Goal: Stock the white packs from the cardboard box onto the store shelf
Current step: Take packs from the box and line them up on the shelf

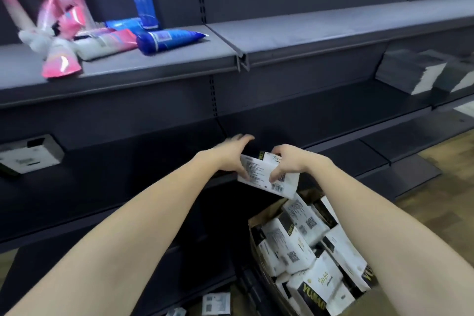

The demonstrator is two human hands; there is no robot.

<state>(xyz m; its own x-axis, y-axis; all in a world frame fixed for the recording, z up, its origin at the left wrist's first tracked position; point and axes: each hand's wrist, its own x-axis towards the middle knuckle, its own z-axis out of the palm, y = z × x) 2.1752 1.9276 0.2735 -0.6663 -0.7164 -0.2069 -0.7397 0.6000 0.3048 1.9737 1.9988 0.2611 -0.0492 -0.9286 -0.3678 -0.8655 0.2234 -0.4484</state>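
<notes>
A white pack (259, 174) with black print and barcodes is held between both hands at the front edge of a dark lower shelf (154, 169). My left hand (232, 152) grips its left end, thumb underneath and fingers spread over the top. My right hand (287, 161) grips its right end with curled fingers. Just below and to the right stands the open cardboard box (264, 215), filled with several more white packs (305, 251) lying at mixed angles.
The upper shelf (307, 31) carries pink tubes (64, 7) and blue tubes (164, 40) at the left. A white pack (28, 154) sits on the middle shelf at far left. Grey stacks (415, 72) stand at right. Another pack (215, 303) lies near the floor.
</notes>
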